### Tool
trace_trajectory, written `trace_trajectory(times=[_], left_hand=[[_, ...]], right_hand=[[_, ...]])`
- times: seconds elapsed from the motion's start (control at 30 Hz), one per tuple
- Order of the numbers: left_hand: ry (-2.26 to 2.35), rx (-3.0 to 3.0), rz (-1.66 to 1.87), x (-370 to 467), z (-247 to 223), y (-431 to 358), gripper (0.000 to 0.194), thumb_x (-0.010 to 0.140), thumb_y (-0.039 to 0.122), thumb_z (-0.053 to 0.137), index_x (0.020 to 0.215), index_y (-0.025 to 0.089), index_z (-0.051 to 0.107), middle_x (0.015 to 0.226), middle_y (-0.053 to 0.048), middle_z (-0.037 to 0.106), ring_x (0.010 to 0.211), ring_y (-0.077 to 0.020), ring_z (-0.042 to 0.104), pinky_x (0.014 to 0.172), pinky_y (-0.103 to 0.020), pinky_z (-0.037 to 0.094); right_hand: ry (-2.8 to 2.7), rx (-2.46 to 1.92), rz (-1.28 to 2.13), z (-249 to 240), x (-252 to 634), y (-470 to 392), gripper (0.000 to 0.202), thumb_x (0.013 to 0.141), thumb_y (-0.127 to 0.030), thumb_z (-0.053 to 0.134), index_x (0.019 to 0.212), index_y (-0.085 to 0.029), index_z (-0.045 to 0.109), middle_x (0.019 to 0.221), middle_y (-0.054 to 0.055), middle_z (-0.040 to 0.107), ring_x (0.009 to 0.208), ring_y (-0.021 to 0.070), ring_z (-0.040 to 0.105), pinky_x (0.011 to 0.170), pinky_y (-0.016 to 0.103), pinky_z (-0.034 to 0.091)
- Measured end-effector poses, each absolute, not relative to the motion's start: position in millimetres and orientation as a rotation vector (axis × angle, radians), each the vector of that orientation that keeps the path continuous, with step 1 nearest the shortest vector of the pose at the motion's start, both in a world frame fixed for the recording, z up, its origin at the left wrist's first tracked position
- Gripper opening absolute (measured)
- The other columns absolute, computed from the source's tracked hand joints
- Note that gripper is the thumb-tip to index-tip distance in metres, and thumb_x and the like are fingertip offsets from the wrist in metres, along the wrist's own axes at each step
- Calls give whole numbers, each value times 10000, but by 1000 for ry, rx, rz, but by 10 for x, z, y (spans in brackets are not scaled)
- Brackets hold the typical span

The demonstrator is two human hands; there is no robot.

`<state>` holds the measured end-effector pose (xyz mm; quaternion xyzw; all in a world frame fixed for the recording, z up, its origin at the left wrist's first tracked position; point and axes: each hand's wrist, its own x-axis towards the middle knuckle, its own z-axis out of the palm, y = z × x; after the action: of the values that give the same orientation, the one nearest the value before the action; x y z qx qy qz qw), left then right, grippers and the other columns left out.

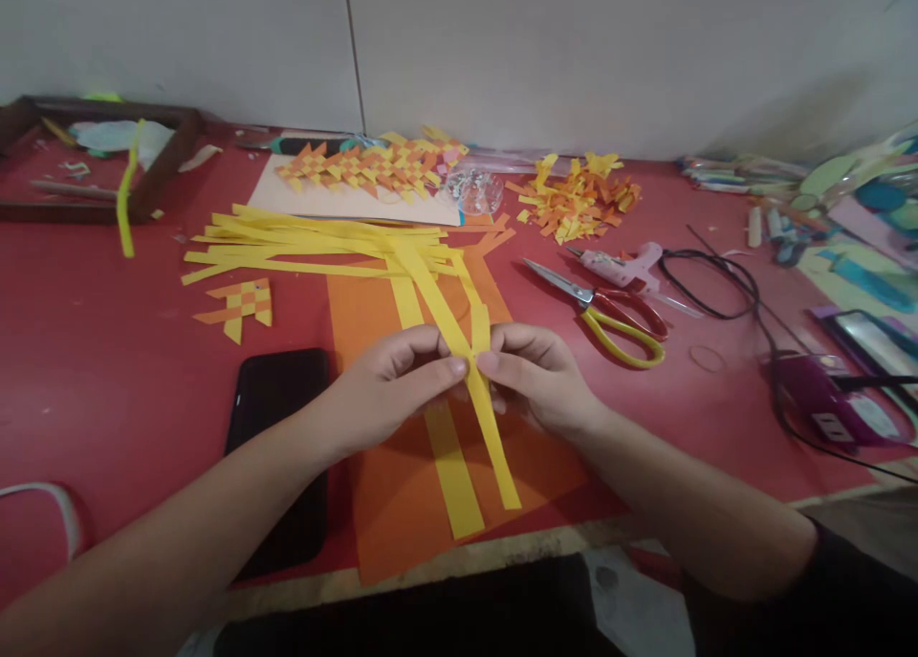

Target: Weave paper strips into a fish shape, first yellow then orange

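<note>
While both my hands meet above the orange sheets (391,504), my left hand (423,375) pinches the yellow paper strips (491,437) between thumb and fingers, and my right hand (531,375) is closed on them just beside it. Another yellow strip (455,475) lies beneath, on the orange. To the right on the red bench (164,380) rest the scissors (595,308), blades parted slightly; left of the sheets sit a black phone (279,447) and a small woven piece (244,305).
</note>
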<state>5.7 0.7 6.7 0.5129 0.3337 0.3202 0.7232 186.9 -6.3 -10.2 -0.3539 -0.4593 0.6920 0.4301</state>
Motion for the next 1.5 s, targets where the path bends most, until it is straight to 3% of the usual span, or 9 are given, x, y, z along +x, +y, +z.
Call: trace_trajectory(times=[0.2, 0.43, 0.53, 0.7, 1.0, 1.2, 1.5], left_hand=[[823, 1010, 727, 58, 39, -5, 167, 844, 297, 635, 778, 154, 583, 646, 49, 549, 540, -54, 434, 516, -181, 337], [722, 1144, 621, 41, 35, -4, 387, 913, 495, 513, 738, 159, 592, 670, 20, 568, 535, -70, 435, 514, -205, 338], [751, 1210, 570, 30, 45, -7, 325, 899, 456, 554, 764, 164, 604, 639, 36, 522, 527, -74, 421, 504, -211, 336], [804, 1259, 619, 17, 52, 25, 250, 887, 378, 577, 751, 169, 583, 675, 34, 562, 553, -74, 444, 526, -209, 356], [903, 1082, 684, 42, 47, 34, 242, 814, 377, 649, 736, 165, 562, 630, 39, 573, 503, -62, 422, 495, -199, 318], [885, 1284, 590, 22, 49, 11, 359, 883, 482, 559, 761, 157, 645, 644, 19, 556, 542, -84, 439, 514, -221, 334], [880, 1230, 642, 43, 33, 19, 228, 858, 371, 605, 781, 157, 623, 679, 11, 619, 573, -91, 502, 554, -225, 398]], right_hand=[[-1152, -856, 1633, -108, 1854, -50, 278, 817, -292, 714, 614, -172, 568, 509, -65, 537, 406, 38, 444, 413, 181, 315], [-1106, -953, 1536, -98, 1822, -34, 285, 792, -325, 733, 620, -177, 560, 499, -68, 522, 399, 53, 450, 404, 191, 340], [-1114, -966, 1581, -99, 1835, -45, 310, 796, -379, 722, 626, -181, 554, 485, -61, 528, 396, 67, 463, 394, 199, 334], [-1169, -958, 1696, -89, 1854, -63, 343, 788, -402, 724, 603, -175, 547, 468, -57, 524, 384, 54, 438, 393, 194, 293], [-1199, -910, 1576, -114, 1842, -44, 298, 825, -334, 705, 625, -183, 544, 462, -75, 503, 398, 46, 420, 417, 189, 314], [-1162, -994, 1551, -144, 1833, -25, 296, 805, -384, 719, 656, -185, 556, 483, -59, 528, 410, 75, 473, 423, 208, 365], [-1288, -1023, 1593, -74, 1844, -62, 369, 816, -402, 698, 580, -175, 527, 465, -59, 508, 403, 52, 418, 406, 198, 305]])
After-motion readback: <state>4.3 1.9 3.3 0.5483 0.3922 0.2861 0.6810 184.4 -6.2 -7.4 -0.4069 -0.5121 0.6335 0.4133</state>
